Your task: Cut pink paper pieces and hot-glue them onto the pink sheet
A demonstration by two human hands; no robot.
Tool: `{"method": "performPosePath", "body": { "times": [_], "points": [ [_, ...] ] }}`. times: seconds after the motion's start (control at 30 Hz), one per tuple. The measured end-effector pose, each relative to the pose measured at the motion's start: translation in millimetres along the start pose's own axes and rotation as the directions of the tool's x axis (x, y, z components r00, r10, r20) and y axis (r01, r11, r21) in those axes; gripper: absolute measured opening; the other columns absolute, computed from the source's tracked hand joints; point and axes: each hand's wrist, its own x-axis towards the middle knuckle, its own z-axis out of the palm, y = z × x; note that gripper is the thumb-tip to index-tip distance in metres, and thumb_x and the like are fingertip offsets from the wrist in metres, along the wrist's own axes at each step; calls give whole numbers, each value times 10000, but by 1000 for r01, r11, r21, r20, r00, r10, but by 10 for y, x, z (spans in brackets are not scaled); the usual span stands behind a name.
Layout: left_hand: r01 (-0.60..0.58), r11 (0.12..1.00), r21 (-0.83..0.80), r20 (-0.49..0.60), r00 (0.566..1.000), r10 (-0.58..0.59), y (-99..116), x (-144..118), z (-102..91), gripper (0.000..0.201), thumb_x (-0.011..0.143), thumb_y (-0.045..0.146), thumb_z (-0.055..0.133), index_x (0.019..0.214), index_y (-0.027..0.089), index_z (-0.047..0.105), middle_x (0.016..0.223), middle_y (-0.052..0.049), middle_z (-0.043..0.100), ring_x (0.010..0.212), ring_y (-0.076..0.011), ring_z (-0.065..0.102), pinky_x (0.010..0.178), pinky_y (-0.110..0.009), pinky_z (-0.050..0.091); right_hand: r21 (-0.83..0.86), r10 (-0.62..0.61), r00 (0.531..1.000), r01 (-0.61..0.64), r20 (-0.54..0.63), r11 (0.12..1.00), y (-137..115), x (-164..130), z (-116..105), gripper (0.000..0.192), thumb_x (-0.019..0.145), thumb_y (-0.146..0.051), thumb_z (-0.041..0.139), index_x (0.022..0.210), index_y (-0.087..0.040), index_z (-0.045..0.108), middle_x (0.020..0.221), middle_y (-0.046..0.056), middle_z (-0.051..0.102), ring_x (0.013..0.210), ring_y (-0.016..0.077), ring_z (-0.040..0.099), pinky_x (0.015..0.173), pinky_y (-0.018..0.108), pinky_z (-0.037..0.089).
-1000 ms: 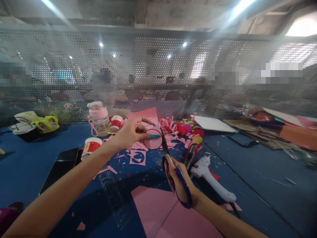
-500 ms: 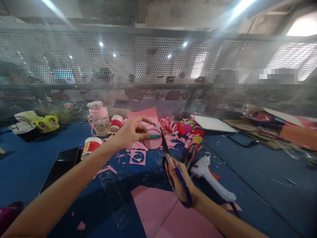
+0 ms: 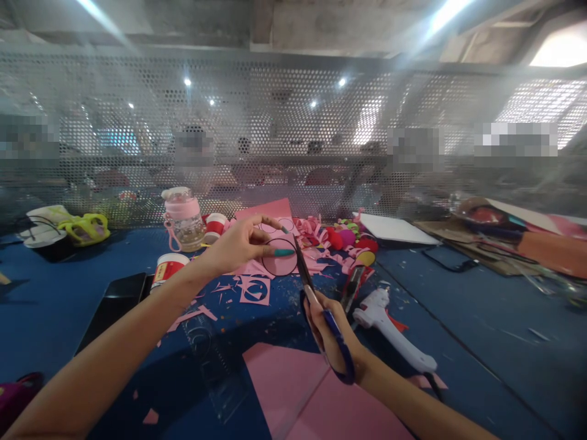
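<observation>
Between thumb and fingers, my left hand point(image 3: 243, 244) pinches a piece of pink paper point(image 3: 277, 264) marked with dark circle outlines. My right hand point(image 3: 337, 327) is wrapped round the handles of blue-handled scissors point(image 3: 308, 284). Their dark blades point up and lie at the right edge of the drawn circle, near my left thumb. Beneath my hands a large pink sheet point(image 3: 293, 385) lies on the blue table. A pink offcut with a cut-out circle point(image 3: 255, 289) lies left of the scissors.
A white glue gun point(image 3: 394, 336) and a box cutter point(image 3: 353, 284) lie to the right. On the left are a phone point(image 3: 117, 302), paper cups point(image 3: 169, 269), a water bottle point(image 3: 183, 223) and a clear ruler point(image 3: 213, 366). A perforated metal screen point(image 3: 284, 116) stands behind pink scraps.
The pink paper has shifted slightly left in my left hand's pinch, and the scissor blades have tilted a little left with it. Both hands keep their holds.
</observation>
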Motion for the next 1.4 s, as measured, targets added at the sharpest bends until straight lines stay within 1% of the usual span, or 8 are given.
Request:
{"method": "performPosePath", "body": {
  "times": [0.1, 0.27, 0.37, 0.53, 0.73, 0.9, 1.2, 1.4],
  "points": [
    [6, 1000, -5, 39, 999, -6, -2, 0, -6, 399, 686, 228, 675, 1019, 129, 478, 538, 66, 500, 521, -82, 532, 516, -193, 411, 19, -49, 995, 48, 85, 999, -50, -1, -5, 422, 802, -622, 328, 687, -217, 362, 447, -95, 274, 336, 61, 246, 316, 197, 205],
    [17, 1000, -22, 78, 997, -15, 19, -6, -9, 384, 686, 183, 667, 1016, 135, 476, 536, 73, 495, 507, -66, 505, 501, -174, 392, 50, -61, 992, 56, 114, 997, -90, -3, -1, 450, 786, -658, 308, 692, -219, 343, 454, -105, 260, 333, 54, 233, 317, 188, 215],
    [10, 1000, -25, 81, 997, -8, 22, -7, -11, 380, 686, 181, 665, 1015, 133, 481, 534, 72, 494, 508, -64, 500, 500, -171, 385, 10, -60, 992, 60, 111, 998, -70, -5, -10, 430, 807, -631, 305, 698, -217, 351, 449, -99, 276, 341, 58, 242, 325, 193, 215],
    [16, 1000, -25, 84, 996, -14, 18, -10, -12, 380, 693, 180, 655, 1025, 132, 475, 556, 61, 514, 525, -71, 512, 511, -178, 392, -14, -16, 995, 17, 95, 1000, -18, -8, -21, 437, 793, -637, 330, 710, -212, 391, 446, -88, 264, 346, 65, 214, 320, 217, 163],
    [18, 999, -28, 76, 997, -16, 6, -3, -13, 391, 676, 168, 662, 1017, 130, 476, 553, 62, 506, 527, -74, 509, 512, -180, 379, -17, 10, 998, -9, 57, 1000, -19, -12, -6, 383, 808, -581, 370, 700, -215, 391, 504, -76, 208, 381, 69, 193, 334, 221, 140],
    [16, 1000, -19, 62, 998, -15, 8, 7, -17, 385, 662, 166, 668, 999, 129, 485, 532, 71, 494, 501, -62, 480, 493, -169, 346, -11, 9, 999, -8, 33, 1000, -13, -13, 11, 362, 809, -556, 388, 690, -214, 397, 530, -69, 208, 400, 72, 194, 342, 221, 139],
    [26, 1000, 17, 79, 996, -27, 12, -3, -51, 405, 666, 142, 654, 1028, 129, 473, 555, 62, 520, 535, -75, 518, 515, -178, 373, -14, -8, 997, 9, 77, 1000, -3, 2, -10, 386, 810, -576, 371, 673, -215, 367, 550, -66, 194, 419, 73, 178, 352, 218, 139],
    [44, 999, 8, 95, 994, -45, 4, 11, -78, 405, 683, 158, 649, 1044, 134, 468, 579, 50, 551, 560, -81, 538, 537, -189, 397, 19, -14, 1000, 13, 24, 1000, -41, 1, 16, 394, 792, -571, 414, 648, -206, 386, 537, -66, 207, 417, 69, 187, 341, 216, 135]
  ]
}}
